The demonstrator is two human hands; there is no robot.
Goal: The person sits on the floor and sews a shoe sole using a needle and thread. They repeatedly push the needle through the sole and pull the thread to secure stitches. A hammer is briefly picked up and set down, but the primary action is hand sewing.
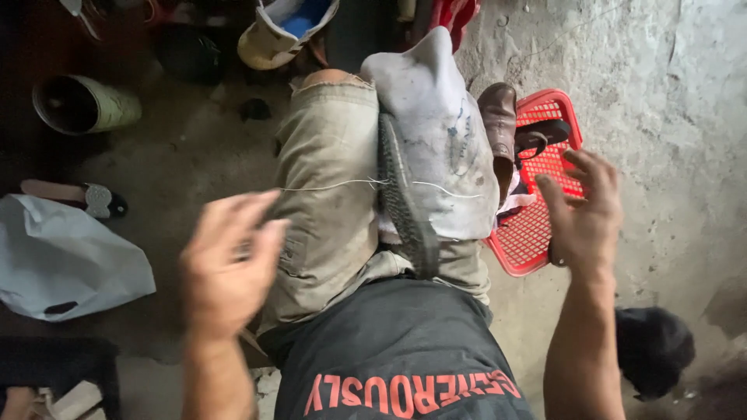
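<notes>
— Across the lap at mid-frame, what lies there?

— A shoe (405,194) on its side, grey ridged sole up, wrapped in a stained white cloth (447,148) and resting on khaki shorts (327,187). A thin pale thread (327,185) runs taut from the sole toward the left hand (229,260).

— Is the left hand gripping it?

— It is blurred, fingers curled loosely; the thread leads to it, but I cannot tell whether it is pinched. The shoe sits just right of that hand, apart from it.

— And the right hand (583,210)?

— Half open, fingers bent, holding nothing I can make out, hovering over a red plastic lattice basket (537,233) at the right of the frame. A brown leather shoe (498,117) stands in the basket's left edge.

— Any packages?

— A crumpled pale plastic bag (66,260) at lower left, a green cylindrical tin (85,103) lying at upper left. Rough concrete floor (669,117) all round.
</notes>
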